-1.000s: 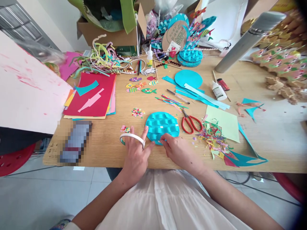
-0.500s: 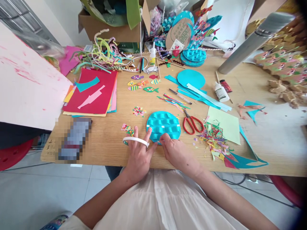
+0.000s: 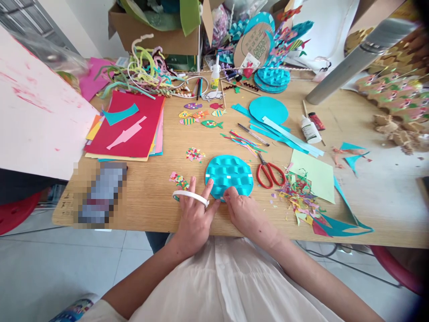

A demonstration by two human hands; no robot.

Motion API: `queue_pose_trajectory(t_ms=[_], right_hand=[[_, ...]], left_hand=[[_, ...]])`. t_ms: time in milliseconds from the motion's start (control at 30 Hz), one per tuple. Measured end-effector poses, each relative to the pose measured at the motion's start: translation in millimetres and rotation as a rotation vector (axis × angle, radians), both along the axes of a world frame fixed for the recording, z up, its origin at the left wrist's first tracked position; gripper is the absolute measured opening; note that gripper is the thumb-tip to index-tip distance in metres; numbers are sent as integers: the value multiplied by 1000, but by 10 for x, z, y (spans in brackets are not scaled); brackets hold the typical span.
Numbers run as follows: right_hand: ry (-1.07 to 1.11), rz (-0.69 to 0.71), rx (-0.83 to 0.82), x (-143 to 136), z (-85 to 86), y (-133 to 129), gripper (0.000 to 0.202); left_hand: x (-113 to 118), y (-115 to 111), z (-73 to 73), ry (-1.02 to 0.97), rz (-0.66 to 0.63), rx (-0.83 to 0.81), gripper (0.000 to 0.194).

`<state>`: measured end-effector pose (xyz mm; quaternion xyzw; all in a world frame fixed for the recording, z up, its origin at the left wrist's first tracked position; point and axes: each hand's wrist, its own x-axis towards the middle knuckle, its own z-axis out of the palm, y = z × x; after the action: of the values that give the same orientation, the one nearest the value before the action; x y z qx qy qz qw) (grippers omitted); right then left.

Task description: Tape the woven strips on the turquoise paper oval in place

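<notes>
A round blue woven paper disc [image 3: 229, 170] with small white patches lies on the table in front of me. My left hand [image 3: 194, 219] rests at its lower left edge with fingers spread, a roll of white tape [image 3: 191, 195] around its fingers. One of its fingertips touches the disc. My right hand [image 3: 243, 210] is closed at the disc's lower edge, thumb and finger pressed together; what they pinch is hidden. A small white bit shows between the two hands at that edge.
Red-handled scissors [image 3: 271, 171] lie right of the disc, near paper scraps [image 3: 301, 197]. Paper fish [image 3: 212, 124], confetti [image 3: 195, 154] and thin strips [image 3: 244, 141] lie beyond it. Stacked coloured paper [image 3: 124, 129] and a blurred dark object [image 3: 102, 192] are at left.
The view has shifted slightly. Both hands keep nearly the same place at the disc's lower edge.
</notes>
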<state>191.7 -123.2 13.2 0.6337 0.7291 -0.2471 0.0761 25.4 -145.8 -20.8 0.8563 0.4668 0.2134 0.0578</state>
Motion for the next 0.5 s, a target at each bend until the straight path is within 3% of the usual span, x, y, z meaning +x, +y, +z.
queue_pose_trajectory(t_ms=[500], right_hand=[[48,-20,-27,-19,-30,16,21]], left_hand=[[-13,6,-17,-4,-2,28,41]])
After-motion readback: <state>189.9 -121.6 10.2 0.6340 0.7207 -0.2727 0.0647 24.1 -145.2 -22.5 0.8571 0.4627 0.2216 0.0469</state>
